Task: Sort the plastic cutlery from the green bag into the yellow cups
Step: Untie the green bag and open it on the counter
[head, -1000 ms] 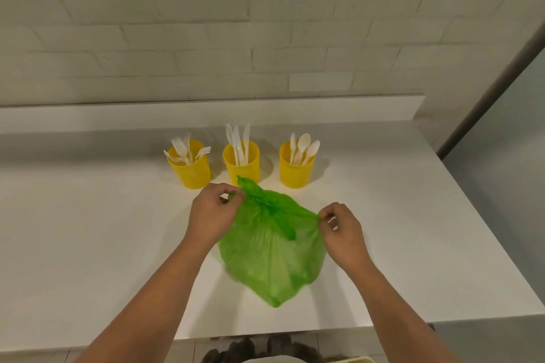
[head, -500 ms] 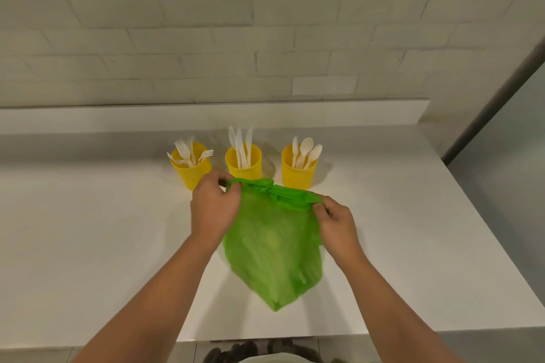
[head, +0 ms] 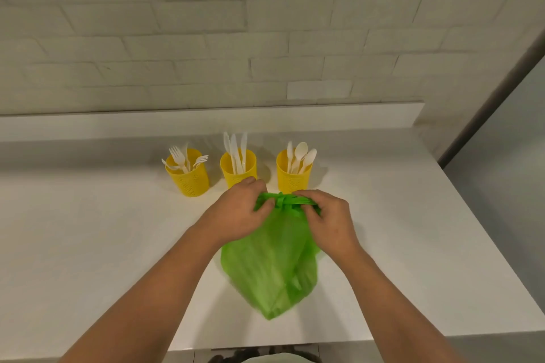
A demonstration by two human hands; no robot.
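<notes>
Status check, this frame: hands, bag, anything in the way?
Left hand and right hand both pinch the knot on the green bag. Bag tied, lying on the counter. Yellow cups behind hold forks, knives, spoons; nothing blocks them.

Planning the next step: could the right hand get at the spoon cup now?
Likely yes, once freed: the right hand grips the green bag, but the spoon cup stands just beyond it, unobstructed.

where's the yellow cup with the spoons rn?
Head view: the yellow perforated plastic cup of white spoons stands rightmost in the cup row on the white counter, just behind the right hand and the green plastic bag.
</notes>
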